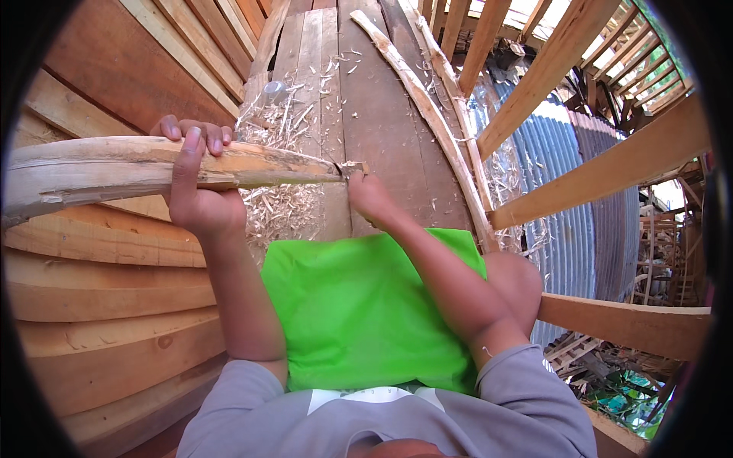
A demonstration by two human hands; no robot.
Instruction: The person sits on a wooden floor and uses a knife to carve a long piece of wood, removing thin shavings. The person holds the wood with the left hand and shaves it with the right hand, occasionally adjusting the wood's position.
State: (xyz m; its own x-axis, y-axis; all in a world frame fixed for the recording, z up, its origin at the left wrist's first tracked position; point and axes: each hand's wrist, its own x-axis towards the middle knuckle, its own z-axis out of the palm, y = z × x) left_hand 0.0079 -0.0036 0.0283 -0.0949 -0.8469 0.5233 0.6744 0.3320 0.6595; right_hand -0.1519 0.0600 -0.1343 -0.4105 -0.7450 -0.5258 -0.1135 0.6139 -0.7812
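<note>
A peeled, pale wooden pole comes in from the left edge and narrows toward the middle of the view, with a dark split near its thin end. My left hand grips it from below, thumb on the near side and fingers over the far side. At the thin end, my right hand is closed in a fist. A small brownish piece shows at its knuckles, against the tip; whether this is a tool or part of the wood is unclear. Bright green cloth covers my lap.
Wood shavings litter the plank floor, with a small clear container among them. Two long peeled poles lie ahead to the right. Stacked boards line the left; railing beams and corrugated metal sheets are at right.
</note>
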